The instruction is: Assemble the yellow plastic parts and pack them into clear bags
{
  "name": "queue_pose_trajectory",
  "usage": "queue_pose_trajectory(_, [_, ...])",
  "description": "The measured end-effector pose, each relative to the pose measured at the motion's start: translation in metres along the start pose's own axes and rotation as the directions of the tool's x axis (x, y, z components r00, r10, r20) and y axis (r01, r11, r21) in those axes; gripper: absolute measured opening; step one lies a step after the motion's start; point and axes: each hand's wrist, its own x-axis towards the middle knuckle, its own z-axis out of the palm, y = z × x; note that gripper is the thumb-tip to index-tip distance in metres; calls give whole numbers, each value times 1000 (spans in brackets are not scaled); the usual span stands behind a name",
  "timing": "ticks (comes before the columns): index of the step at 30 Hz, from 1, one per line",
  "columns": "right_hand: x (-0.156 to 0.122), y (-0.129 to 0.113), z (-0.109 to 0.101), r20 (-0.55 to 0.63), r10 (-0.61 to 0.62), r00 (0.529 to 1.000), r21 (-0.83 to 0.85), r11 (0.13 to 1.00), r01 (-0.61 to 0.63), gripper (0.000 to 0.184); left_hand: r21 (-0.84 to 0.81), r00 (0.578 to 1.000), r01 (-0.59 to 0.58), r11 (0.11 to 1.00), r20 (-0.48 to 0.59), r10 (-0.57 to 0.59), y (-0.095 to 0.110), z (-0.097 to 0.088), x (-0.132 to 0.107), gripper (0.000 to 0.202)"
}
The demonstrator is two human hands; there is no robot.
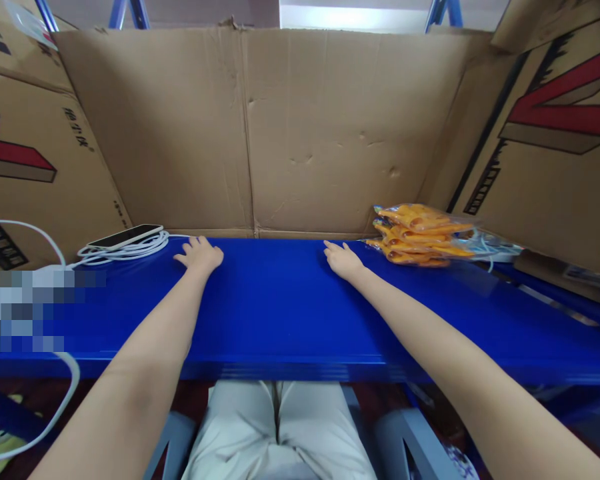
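Observation:
My left hand [200,254] lies palm down near the back of a blue shelf board [280,307], fingers spread and holding nothing. A coil of white cable [130,249] with a phone [126,236] on top of it lies to its left. Further right, my right hand [343,259] rests on the same board, its fingers stretched forward and nothing in it. The nearest thing to that hand is a stack of orange items in clear plastic bags [420,235]; what kind they are I cannot make out. Hand and stack are apart.
Cardboard [330,133] stands along the back, with printed cardboard walls at the left [25,133] and right [555,173]. A white cable [73,387] hangs over the front edge at left, near a blurred patch. More white cable [495,250] lies behind the bags.

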Motion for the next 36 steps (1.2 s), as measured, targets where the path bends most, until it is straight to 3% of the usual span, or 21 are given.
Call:
queue_pose_trajectory(4, [-3,-4,-3,-28,-29,999,-100,995,26,44,61,993,111,992,-42,-108,-41,-18,13,69])
queue_pose_trajectory(9, [-4,-2,1,-69,12,998,-74,997,-17,37,101,968,246,964,-81,-239,-84,-42,20,71])
queue_pose_trajectory(15, [-5,-1,0,-65,33,997,-19,999,-35,34,170,955,298,939,-63,-291,-104,-55,19,71])
queue_pose_trajectory(19, [-7,0,-2,-46,63,997,17,998,-62,34,157,943,334,929,-54,-329,-114,-54,22,74])
queue_pose_trajectory(24, [-9,0,-4,-47,80,996,52,996,-78,35,133,954,299,945,-56,-294,-123,-49,25,73])
queue_pose_trajectory(26, [-9,0,-3,-49,88,995,69,994,-84,36,118,964,256,959,-100,-245,-119,-47,25,69])
queue_pose_trajectory(29, [-9,0,-2,-43,94,995,102,991,-90,38,58,985,90,994,-155,-80,-99,-45,26,63])
queue_pose_trajectory(32, [-8,1,-1,-43,96,994,127,988,-90,38,-87,981,-59,994,-188,42,-60,-44,25,57])
queue_pose_trajectory(36, [-8,2,-2,-34,99,994,144,985,-93,39,-375,985,-75,924,-170,11,1,-35,23,53])
